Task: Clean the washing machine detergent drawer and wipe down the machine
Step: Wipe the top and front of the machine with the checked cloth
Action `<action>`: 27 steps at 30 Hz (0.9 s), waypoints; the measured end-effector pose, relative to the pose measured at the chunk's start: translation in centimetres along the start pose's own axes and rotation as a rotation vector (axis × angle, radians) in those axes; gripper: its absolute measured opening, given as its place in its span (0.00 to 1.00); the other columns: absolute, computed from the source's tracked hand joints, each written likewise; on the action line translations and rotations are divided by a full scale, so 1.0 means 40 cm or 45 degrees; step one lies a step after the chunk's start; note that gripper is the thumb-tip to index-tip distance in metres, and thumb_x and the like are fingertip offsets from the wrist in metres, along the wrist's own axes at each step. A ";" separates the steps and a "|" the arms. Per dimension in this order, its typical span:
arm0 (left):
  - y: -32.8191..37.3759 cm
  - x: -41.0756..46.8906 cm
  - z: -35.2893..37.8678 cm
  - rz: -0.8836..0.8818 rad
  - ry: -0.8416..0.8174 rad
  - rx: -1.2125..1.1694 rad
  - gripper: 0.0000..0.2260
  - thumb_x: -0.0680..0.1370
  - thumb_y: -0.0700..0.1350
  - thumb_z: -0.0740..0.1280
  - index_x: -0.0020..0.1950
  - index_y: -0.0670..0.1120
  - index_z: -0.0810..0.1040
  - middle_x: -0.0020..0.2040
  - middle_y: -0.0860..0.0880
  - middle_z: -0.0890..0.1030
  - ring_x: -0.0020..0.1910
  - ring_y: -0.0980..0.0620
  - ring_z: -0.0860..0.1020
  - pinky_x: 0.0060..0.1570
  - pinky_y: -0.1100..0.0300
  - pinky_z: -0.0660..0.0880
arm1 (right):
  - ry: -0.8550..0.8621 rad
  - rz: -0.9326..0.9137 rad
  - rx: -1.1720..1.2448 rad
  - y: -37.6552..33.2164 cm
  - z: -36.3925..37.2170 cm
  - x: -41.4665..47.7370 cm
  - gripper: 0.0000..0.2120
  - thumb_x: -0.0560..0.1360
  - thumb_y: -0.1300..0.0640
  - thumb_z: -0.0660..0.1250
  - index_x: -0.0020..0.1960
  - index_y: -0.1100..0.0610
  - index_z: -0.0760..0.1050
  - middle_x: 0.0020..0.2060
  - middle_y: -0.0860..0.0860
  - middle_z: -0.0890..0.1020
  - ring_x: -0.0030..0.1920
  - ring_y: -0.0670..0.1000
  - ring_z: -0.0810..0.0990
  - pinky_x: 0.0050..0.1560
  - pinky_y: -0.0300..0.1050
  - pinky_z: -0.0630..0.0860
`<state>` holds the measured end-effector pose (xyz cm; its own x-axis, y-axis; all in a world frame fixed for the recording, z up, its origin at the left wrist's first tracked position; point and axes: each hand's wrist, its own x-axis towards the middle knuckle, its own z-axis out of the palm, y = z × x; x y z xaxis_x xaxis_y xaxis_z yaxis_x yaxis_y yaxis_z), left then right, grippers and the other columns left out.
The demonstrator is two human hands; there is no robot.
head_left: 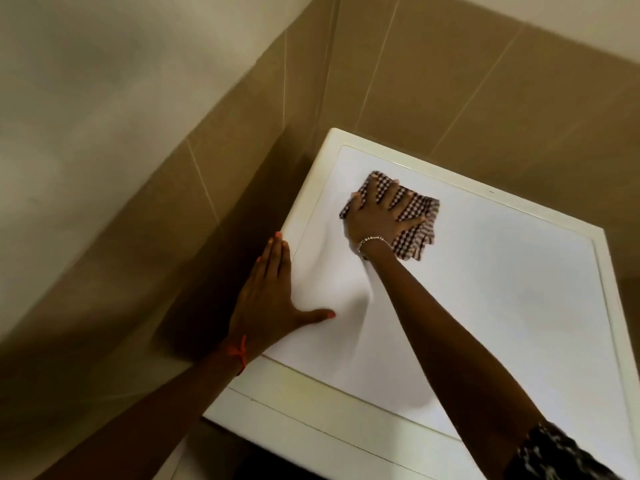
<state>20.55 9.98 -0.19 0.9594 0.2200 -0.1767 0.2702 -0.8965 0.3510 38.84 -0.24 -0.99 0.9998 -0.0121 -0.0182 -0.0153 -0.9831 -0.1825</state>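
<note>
Machine [502, 289] is rigid, slick-topped; released right grip [377, 216] presses limp cloth [415, 237] at 11 o'clock, released left grip [266, 292] braces 9 o'clock edge.

The washing machine top [485, 289] is showing smooth and white, faintly glossy, inside a cream plastic-looking rim [450, 179]. The cloth [415, 233] is looking woven, fraying at its near edge. The wall tiles [433, 81] are showing a smooth, dull sheen.

The light was dim and warm. The white machine top [485, 289] was brightest, with mild glare and soft shadows across it. The tiled walls [138, 237] looked blurred and bowed toward the edges.
</note>
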 end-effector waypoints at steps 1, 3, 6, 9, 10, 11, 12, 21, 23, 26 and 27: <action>0.000 0.000 0.000 0.001 -0.001 0.001 0.65 0.49 0.83 0.37 0.75 0.42 0.38 0.77 0.45 0.39 0.70 0.55 0.35 0.68 0.59 0.39 | -0.013 -0.140 -0.025 0.010 -0.004 0.005 0.25 0.79 0.43 0.46 0.75 0.44 0.48 0.76 0.53 0.48 0.75 0.60 0.43 0.64 0.74 0.35; -0.001 -0.002 0.002 0.009 -0.001 0.011 0.63 0.51 0.82 0.38 0.75 0.42 0.38 0.77 0.46 0.39 0.70 0.55 0.35 0.68 0.59 0.39 | -0.050 -0.341 -0.033 0.047 -0.022 0.049 0.24 0.79 0.43 0.48 0.74 0.42 0.51 0.76 0.49 0.51 0.76 0.57 0.45 0.66 0.71 0.37; -0.004 -0.004 0.003 0.025 0.013 0.005 0.63 0.51 0.82 0.39 0.75 0.42 0.37 0.77 0.46 0.38 0.70 0.55 0.34 0.68 0.60 0.39 | -0.024 -0.227 0.020 0.122 -0.040 0.138 0.24 0.78 0.41 0.49 0.74 0.40 0.51 0.76 0.47 0.52 0.76 0.57 0.45 0.68 0.69 0.37; -0.004 -0.003 0.004 0.029 0.032 -0.008 0.64 0.50 0.82 0.36 0.75 0.43 0.37 0.75 0.49 0.35 0.70 0.56 0.34 0.68 0.60 0.40 | 0.005 -0.016 0.038 0.193 -0.058 0.194 0.27 0.78 0.39 0.48 0.75 0.42 0.49 0.76 0.47 0.50 0.76 0.56 0.44 0.69 0.69 0.37; -0.003 -0.003 0.001 0.030 0.039 -0.013 0.64 0.49 0.82 0.35 0.75 0.43 0.37 0.74 0.50 0.33 0.70 0.55 0.34 0.68 0.60 0.40 | -0.003 0.022 0.043 0.212 -0.064 0.204 0.28 0.78 0.39 0.48 0.75 0.44 0.48 0.76 0.47 0.49 0.76 0.56 0.43 0.69 0.69 0.37; -0.002 -0.003 0.000 0.029 0.040 -0.018 0.64 0.49 0.82 0.35 0.75 0.43 0.36 0.72 0.50 0.32 0.70 0.55 0.33 0.67 0.60 0.40 | -0.011 0.056 0.048 0.229 -0.070 0.212 0.28 0.78 0.39 0.47 0.75 0.45 0.47 0.76 0.47 0.49 0.76 0.56 0.43 0.69 0.68 0.37; -0.001 -0.003 -0.002 0.027 0.038 -0.022 0.64 0.49 0.82 0.35 0.75 0.43 0.36 0.71 0.51 0.31 0.70 0.55 0.33 0.67 0.60 0.40 | -0.017 0.094 0.050 0.244 -0.073 0.216 0.29 0.78 0.39 0.47 0.76 0.46 0.46 0.76 0.47 0.49 0.76 0.56 0.43 0.69 0.68 0.37; 0.001 -0.004 0.003 0.022 0.040 -0.006 0.64 0.51 0.83 0.36 0.76 0.41 0.43 0.77 0.45 0.43 0.71 0.53 0.39 0.68 0.57 0.45 | 0.026 0.463 0.015 0.207 -0.052 0.081 0.28 0.79 0.43 0.45 0.76 0.52 0.48 0.76 0.56 0.48 0.74 0.65 0.42 0.66 0.73 0.38; 0.003 -0.003 0.003 0.014 0.057 -0.028 0.64 0.52 0.83 0.37 0.75 0.40 0.45 0.77 0.45 0.44 0.71 0.53 0.41 0.67 0.57 0.47 | 0.028 0.352 -0.004 0.199 -0.051 0.092 0.27 0.79 0.44 0.45 0.76 0.50 0.49 0.76 0.55 0.49 0.74 0.64 0.43 0.66 0.73 0.38; 0.002 -0.003 0.001 0.005 0.035 -0.056 0.63 0.50 0.83 0.36 0.74 0.42 0.38 0.74 0.49 0.37 0.71 0.54 0.38 0.67 0.58 0.45 | -0.030 -0.080 -0.062 0.226 -0.065 0.143 0.24 0.80 0.44 0.46 0.75 0.45 0.49 0.76 0.50 0.49 0.76 0.57 0.44 0.68 0.70 0.39; 0.002 -0.004 -0.001 0.008 0.032 -0.057 0.62 0.49 0.83 0.36 0.73 0.44 0.35 0.73 0.49 0.35 0.70 0.55 0.37 0.67 0.58 0.44 | -0.081 -0.179 -0.066 0.240 -0.075 0.169 0.24 0.80 0.44 0.47 0.75 0.43 0.49 0.76 0.49 0.49 0.76 0.56 0.44 0.69 0.69 0.40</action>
<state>20.44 9.91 -0.09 0.9626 0.2247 -0.1513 0.2672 -0.8798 0.3932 45.50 -10.32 0.08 0.9890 0.1361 -0.0585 0.1271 -0.9824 -0.1370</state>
